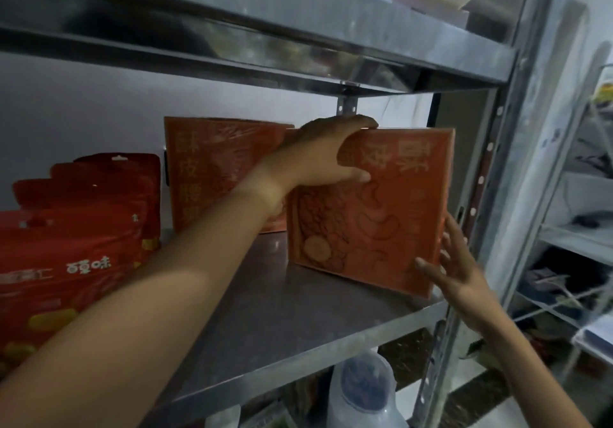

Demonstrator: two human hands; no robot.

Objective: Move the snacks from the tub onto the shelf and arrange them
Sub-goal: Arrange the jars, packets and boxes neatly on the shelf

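At centre frame the left hand [326,155] grips the orange box's [381,215] top, hiding its corner, while the right hand [454,268] lies open-fingered against its lower right edge.

Red pouches [76,252] cut off left

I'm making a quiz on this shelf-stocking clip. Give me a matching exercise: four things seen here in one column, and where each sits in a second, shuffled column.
Things:
1. Left hand
2. Right hand
3. Red snack pouches
4. Rear orange printed box

Places:
A. standing at the back of the grey metal shelf, partly behind the front orange printed box
B. gripping the front box's top left corner
C. at the front box's lower right edge
D. lined up at the shelf's left end

Pairs: 1-B, 2-C, 3-D, 4-A
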